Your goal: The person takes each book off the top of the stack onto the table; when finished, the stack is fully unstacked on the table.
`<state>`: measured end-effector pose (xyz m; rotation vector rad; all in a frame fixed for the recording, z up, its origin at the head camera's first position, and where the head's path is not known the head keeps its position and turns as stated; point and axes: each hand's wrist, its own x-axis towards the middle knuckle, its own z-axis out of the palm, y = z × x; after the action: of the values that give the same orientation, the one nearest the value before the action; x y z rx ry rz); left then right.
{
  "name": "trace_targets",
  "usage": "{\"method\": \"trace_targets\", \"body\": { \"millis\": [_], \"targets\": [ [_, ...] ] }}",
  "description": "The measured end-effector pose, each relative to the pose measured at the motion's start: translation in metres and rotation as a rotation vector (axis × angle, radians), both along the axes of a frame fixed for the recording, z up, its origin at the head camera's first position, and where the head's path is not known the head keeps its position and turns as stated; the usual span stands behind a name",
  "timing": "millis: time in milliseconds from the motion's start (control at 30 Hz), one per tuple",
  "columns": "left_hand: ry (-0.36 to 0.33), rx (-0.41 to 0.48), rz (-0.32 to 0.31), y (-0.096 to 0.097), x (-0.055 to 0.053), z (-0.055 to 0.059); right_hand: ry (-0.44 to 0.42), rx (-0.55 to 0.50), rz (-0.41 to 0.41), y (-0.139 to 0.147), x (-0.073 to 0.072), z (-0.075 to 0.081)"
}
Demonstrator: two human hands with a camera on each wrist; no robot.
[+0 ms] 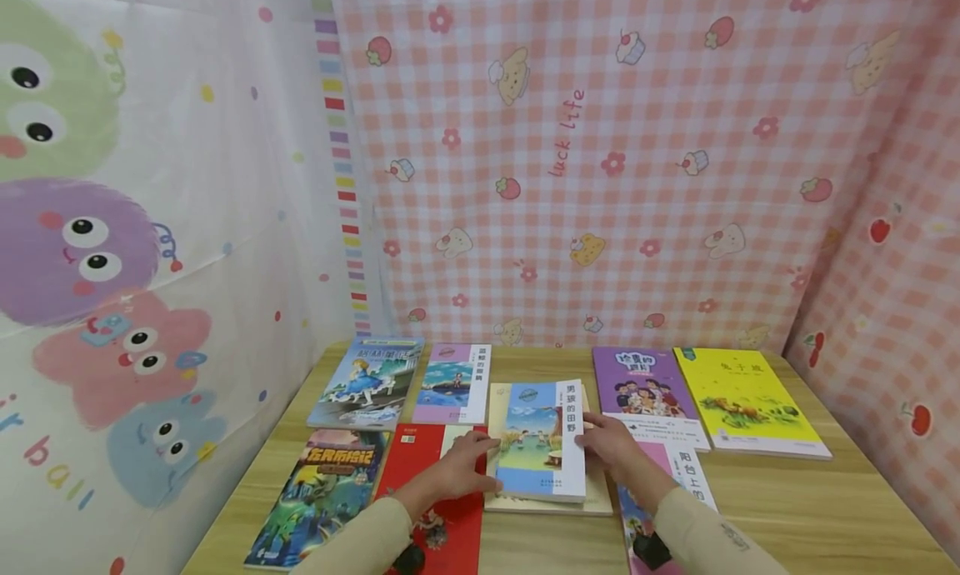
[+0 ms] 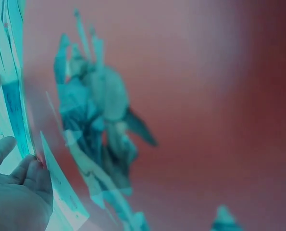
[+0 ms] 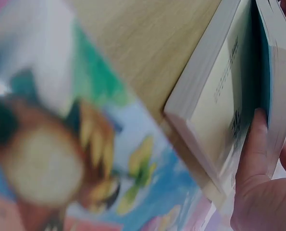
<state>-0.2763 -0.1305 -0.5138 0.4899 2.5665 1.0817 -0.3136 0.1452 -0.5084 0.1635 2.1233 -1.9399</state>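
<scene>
Near the table's middle, a paperback with a pond picture and white spine strip (image 1: 537,442) lies over a larger cream book (image 1: 600,496). My right hand (image 1: 617,452) grips its right edge. In the right wrist view, a finger (image 3: 255,144) reaches into the gap between the two books, with the thumb at the other side of the paperback. At the left edges of both books is my left hand (image 1: 459,467), fingers spread; the left wrist view shows its fingertips (image 2: 31,166) close to the edges. Below the left hand lies a red book (image 1: 461,525), partly covered by the forearm.
To the left lie a jungle-cover book (image 1: 318,500), a blue girl-cover book (image 1: 367,383) and a lilac whale-cover book (image 1: 452,387). Rightward are a purple book (image 1: 648,392), a yellow book (image 1: 753,400) and a pink-blue book (image 1: 697,483) under the right forearm. Patterned cloths surround the table (image 1: 825,508).
</scene>
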Motion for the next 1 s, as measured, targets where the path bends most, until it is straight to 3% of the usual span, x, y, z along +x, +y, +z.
{"method": "trace_targets", "body": {
  "millis": [167,500,700,867,1000],
  "targets": [
    [0.057,-0.085,0.008,0.004,0.002,0.002,-0.002,0.022,0.000,0.014,0.001,0.002],
    [0.061,-0.230,-0.018,0.015,0.001,-0.001,0.001,0.062,0.050,0.048,0.004,0.011],
    [0.094,-0.258,-0.062,0.028,0.003,0.004,0.035,0.048,0.065,0.065,0.005,0.016],
    [0.097,-0.285,-0.090,0.036,0.005,0.012,0.099,0.112,0.084,0.080,0.004,0.016],
    [0.085,-0.325,-0.098,0.041,0.003,0.012,0.111,0.133,0.104,0.094,0.008,0.019]
  ]
}}
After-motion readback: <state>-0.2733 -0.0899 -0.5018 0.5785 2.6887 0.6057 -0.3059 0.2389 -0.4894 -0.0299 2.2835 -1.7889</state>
